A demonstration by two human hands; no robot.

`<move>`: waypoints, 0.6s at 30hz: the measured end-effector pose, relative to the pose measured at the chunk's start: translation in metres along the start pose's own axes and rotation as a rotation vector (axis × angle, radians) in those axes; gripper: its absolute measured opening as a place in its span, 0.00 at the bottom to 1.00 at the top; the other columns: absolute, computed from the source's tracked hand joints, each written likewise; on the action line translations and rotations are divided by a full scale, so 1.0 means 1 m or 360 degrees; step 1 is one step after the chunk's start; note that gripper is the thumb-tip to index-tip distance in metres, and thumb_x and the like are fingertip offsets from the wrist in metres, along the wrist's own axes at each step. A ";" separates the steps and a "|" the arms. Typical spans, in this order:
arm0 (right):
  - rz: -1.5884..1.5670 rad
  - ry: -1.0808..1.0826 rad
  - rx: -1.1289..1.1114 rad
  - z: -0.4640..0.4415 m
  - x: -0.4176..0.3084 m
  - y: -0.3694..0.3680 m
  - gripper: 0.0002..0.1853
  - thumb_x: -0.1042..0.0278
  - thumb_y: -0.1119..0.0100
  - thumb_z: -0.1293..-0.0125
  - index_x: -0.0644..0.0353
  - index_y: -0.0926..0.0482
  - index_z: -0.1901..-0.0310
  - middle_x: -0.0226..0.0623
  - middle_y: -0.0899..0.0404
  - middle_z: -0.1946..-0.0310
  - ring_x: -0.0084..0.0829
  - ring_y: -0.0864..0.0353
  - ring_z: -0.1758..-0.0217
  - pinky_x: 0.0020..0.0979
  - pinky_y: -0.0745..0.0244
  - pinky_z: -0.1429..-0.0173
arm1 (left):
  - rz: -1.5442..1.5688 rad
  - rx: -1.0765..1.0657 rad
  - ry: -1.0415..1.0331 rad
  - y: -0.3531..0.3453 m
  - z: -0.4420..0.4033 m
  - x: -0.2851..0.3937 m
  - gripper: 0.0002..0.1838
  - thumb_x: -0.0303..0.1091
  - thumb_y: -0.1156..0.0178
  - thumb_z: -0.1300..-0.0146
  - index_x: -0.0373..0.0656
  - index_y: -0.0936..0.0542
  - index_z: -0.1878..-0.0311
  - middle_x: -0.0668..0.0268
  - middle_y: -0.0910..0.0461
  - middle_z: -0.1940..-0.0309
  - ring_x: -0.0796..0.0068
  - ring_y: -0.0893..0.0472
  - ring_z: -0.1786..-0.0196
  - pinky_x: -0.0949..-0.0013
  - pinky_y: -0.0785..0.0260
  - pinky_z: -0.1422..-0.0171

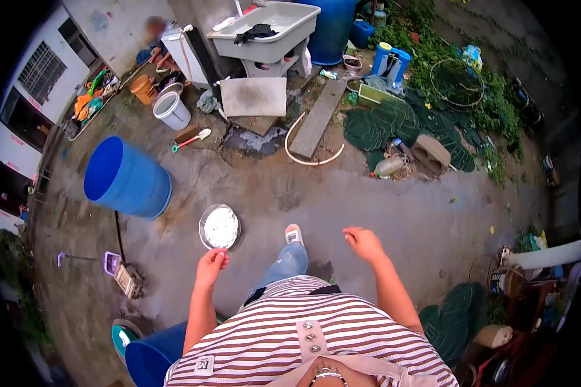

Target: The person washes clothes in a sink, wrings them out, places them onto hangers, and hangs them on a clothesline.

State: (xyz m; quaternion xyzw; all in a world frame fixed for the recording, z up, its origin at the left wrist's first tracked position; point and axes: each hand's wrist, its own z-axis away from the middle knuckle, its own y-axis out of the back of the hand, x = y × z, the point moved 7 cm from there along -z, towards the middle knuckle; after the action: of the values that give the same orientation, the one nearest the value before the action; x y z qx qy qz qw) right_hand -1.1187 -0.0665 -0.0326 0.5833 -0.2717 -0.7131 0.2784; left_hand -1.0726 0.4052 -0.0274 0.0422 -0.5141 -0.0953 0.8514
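My left hand [211,266] is raised in front of my body with its fingers curled together; whether anything is between them is too small to tell. Just beyond it, a round metal basin [220,227] with a bright, shiny inside rests on the wet concrete, and the hand overlaps its near edge in view. My right hand [363,243] hovers over bare ground, its fingers bent and thumb side inward, with no object visible in it. Between the hands, my foot in a light sandal [294,235] is stepping on the ground.
A big blue barrel [128,177] lies left, a white bucket [172,111] behind it. Ahead are a plank [319,119], a curved hose [297,158], a grey sink [265,29] and green netting [381,126]. A person [158,48] is at the far left.
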 end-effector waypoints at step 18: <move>-0.0347 -0.0563 0.0164 -0.217 0.116 0.124 0.12 0.73 0.43 0.34 0.62 0.17 0.51 0.40 0.16 0.71 0.29 0.16 0.70 0.30 0.22 0.62 | -0.0114 -0.0352 -0.0376 -0.190 -0.394 0.267 0.12 0.32 0.46 0.27 0.38 0.19 0.47 0.66 0.16 0.62 0.79 0.19 0.61 0.73 0.25 0.54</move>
State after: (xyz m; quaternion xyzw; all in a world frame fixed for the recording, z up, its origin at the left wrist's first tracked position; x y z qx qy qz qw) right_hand -0.9149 -0.2493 -0.0610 0.4884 -0.2877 -0.8154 0.1175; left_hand -0.6263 0.1541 -0.0129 -0.0449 -0.5951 -0.1860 0.7805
